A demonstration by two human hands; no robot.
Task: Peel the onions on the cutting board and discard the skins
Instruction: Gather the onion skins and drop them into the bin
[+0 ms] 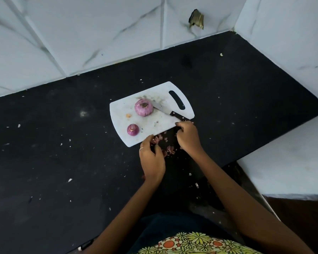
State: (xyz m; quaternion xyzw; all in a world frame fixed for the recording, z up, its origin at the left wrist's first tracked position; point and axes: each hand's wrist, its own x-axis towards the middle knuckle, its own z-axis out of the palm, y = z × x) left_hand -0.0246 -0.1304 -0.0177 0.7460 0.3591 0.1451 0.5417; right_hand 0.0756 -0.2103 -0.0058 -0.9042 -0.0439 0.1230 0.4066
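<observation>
Two peeled purple onions lie on the white cutting board [121,110]: a large onion [144,107] near the middle and a small onion [133,129] toward its near edge. Pinkish onion skins [168,148] are scattered on the black counter just off the board's near edge. My left hand [151,158] is cupped at the left of that pile, fingers curled over some skins. On the right of the pile, my right hand [187,137] has its fingers bent down onto the counter. Whether either hand grips skins is hidden.
A knife [170,113] with a dark handle lies on the board's right side, blade toward the large onion. The black counter [62,153] is speckled with small bits. White tiled walls stand behind and to the right. The counter edge drops off at lower right.
</observation>
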